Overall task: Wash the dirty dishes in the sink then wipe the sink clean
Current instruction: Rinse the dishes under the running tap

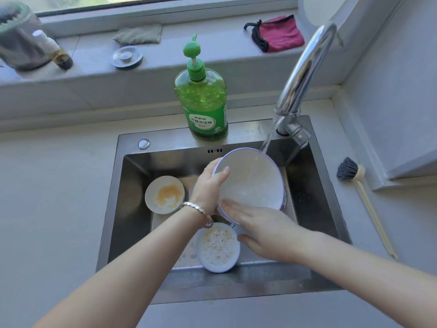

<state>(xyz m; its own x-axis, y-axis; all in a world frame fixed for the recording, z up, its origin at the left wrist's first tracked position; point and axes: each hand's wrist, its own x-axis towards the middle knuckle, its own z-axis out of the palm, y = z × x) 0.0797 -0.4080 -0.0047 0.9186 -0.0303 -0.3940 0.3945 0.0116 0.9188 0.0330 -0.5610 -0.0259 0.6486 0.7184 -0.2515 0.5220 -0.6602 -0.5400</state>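
A large white bowl (255, 178) with a blue rim is tilted over the steel sink (132, 192), and water from the tap (305, 69) runs into it. My left hand (208, 185) grips its left rim, thumb inside. My right hand (262, 233) lies with straight fingers on the bowl's inner lower edge. A small white dish (164, 194) smeared with orange residue rests at the left of the basin. A second small bowl (218, 247) holding foamy yellowish water sits at the front.
A green dish-soap pump bottle (202, 100) stands on the sink's back ledge. A dish brush (354, 176) lies on the counter at right. On the windowsill are a sink strainer (127, 57), a grey cloth (138, 34), a pink cloth (279, 34) and a small bottle (53, 49).
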